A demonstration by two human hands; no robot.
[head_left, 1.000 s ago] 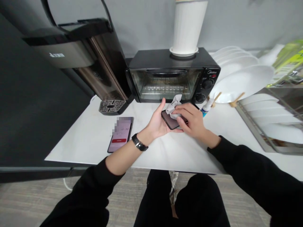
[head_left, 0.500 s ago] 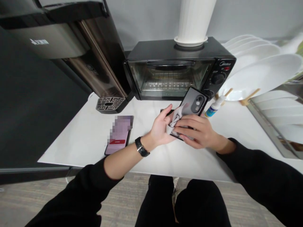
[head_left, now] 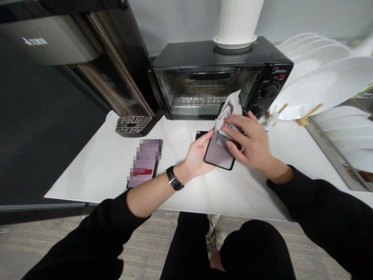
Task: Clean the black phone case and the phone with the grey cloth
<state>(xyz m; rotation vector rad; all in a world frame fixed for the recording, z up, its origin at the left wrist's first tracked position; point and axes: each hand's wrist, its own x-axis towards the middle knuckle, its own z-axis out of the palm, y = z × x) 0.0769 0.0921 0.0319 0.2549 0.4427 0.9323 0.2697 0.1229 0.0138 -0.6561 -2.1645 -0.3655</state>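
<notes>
Looking down on a white worktop [head_left: 101,163] that fills the middle of the frame, with a big dark drinks machine [head_left: 87,58] looming in the upper left, its grated drip tray [head_left: 130,124] resting on the worktop's far edge. Right beside it, top centre, sits a black toaster oven [head_left: 215,77], glass door shut, and a white ribbed vessel [head_left: 237,19] stands on its roof. Over in the upper right, white plates [head_left: 320,85] lean in a rack. Down at the lower edge, black sleeves come in from both sides. Now to the action, centre frame: the left hand [head_left: 199,155], black watch [head_left: 174,179] on the wrist, is curled around the left edge of a dark phone [head_left: 218,153], holding it tilted just above the worktop in front of the oven door. The right hand [head_left: 252,142] lies over the phone's upper right part, fingers pinched on a grey cloth [head_left: 229,111] and pressing it flat against the glass, with the cloth's loose end poking up toward the oven. A second phone [head_left: 145,163], screen lit, lies flat on the worktop to the left, well apart from the hands. Smallest of all, a little white bottle [head_left: 269,119] peeks out behind the right hand, near the oven's knobs [head_left: 269,90].
</notes>
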